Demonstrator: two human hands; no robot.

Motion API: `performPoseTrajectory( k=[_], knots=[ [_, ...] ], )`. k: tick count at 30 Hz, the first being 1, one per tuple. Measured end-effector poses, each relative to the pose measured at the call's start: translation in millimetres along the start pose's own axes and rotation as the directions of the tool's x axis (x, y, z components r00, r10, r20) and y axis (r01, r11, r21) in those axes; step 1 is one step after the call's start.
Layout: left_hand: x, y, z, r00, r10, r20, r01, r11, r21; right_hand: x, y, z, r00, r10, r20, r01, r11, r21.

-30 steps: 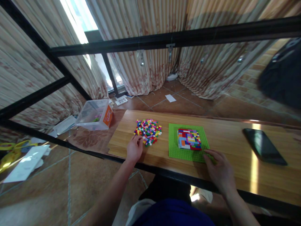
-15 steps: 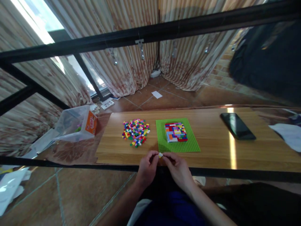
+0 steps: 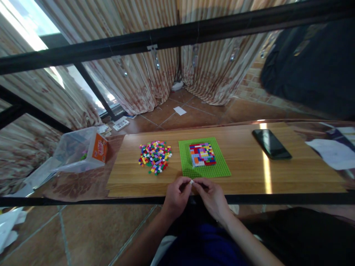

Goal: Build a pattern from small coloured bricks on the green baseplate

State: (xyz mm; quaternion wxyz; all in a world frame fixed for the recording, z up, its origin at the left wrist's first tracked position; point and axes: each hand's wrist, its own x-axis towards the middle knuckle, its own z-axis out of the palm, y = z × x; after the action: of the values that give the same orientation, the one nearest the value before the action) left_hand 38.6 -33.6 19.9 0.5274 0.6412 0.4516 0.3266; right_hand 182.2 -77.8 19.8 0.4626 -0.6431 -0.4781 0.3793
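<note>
While a tiny white brick (image 3: 191, 181) is pinched between left hand (image 3: 176, 194) and right hand (image 3: 213, 196) fingertips at the worktop (image 3: 249, 173) near edge, it is easily fumbled, dropped floorward, short of the green baseplate (image 3: 203, 170).

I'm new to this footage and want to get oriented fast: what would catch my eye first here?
Both hands, left hand and right hand, meet at the table's near edge, pinching a tiny white brick. Behind them lies a green baseplate with a multicoloured mosaic, and to its left a heap of loose bricks.
</note>
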Motion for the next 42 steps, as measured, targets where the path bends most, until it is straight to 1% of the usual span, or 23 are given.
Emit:
performPoseTrajectory(
  k=[3,6,10,13,16,18,20,23,28,32,37,42],
  knots=[
    [2.6,-2.3,3.2,0.999,-0.050,-0.011,0.049,0.998,-0.044,-0.4,1.6,0.2,0.996,-0.082,-0.018,0.080,0.992,-0.099],
    [5.3,-3.0,6.9,0.995,-0.094,-0.024,0.092,0.993,-0.077,-1.1,3.8,1.3,0.989,-0.139,-0.053,0.129,0.977,-0.169],
    [8.1,-3.8,11.0,0.987,-0.161,-0.026,0.155,0.975,-0.158,-2.3,8.5,1.8,0.974,-0.211,-0.078,0.190,0.957,-0.219],
    [11.1,-6.3,10.1,0.984,-0.174,-0.047,0.162,0.969,-0.189,0.5,12.3,-2.0,0.968,-0.233,-0.089,0.207,0.949,-0.236],
    [16.2,-11.2,1.7,0.983,-0.136,-0.123,0.117,0.981,-0.153,11.6,13.8,-10.4,0.958,-0.248,-0.144,0.204,0.942,-0.265],
    [19.7,-16.0,-6.8,0.982,-0.077,-0.172,0.064,0.995,-0.079,23.4,13.3,-16.5,0.944,-0.278,-0.177,0.216,0.928,-0.305],
    [22.0,-21.1,-15.0,0.981,-0.021,-0.192,0.020,1.000,-0.007,36.0,12.3,-21.1,0.934,-0.312,-0.175,0.234,0.904,-0.359],
    [22.0,-26.1,-21.9,0.985,0.041,-0.168,-0.029,0.997,0.075,50.9,12.5,-23.5,0.928,-0.342,-0.146,0.249,0.862,-0.441],
    [18.8,-23.9,-21.9,0.989,0.060,-0.133,-0.044,0.991,0.123,59.8,18.7,-21.3,0.925,-0.362,-0.118,0.260,0.826,-0.501],
    [19.3,-23.3,-21.0,0.990,0.074,-0.117,-0.058,0.990,0.131,63.0,20.4,-20.7,0.922,-0.373,-0.103,0.279,0.824,-0.494],
    [19.8,-27.0,-20.0,0.987,0.104,-0.127,-0.083,0.983,0.161,68.0,16.5,-20.0,0.919,-0.384,-0.092,0.301,0.832,-0.465],
    [19.2,-27.6,-19.5,0.985,0.114,-0.127,-0.091,0.981,0.169,68.9,12.7,-17.2,0.941,-0.322,-0.105,0.241,0.856,-0.457]
  ],
)
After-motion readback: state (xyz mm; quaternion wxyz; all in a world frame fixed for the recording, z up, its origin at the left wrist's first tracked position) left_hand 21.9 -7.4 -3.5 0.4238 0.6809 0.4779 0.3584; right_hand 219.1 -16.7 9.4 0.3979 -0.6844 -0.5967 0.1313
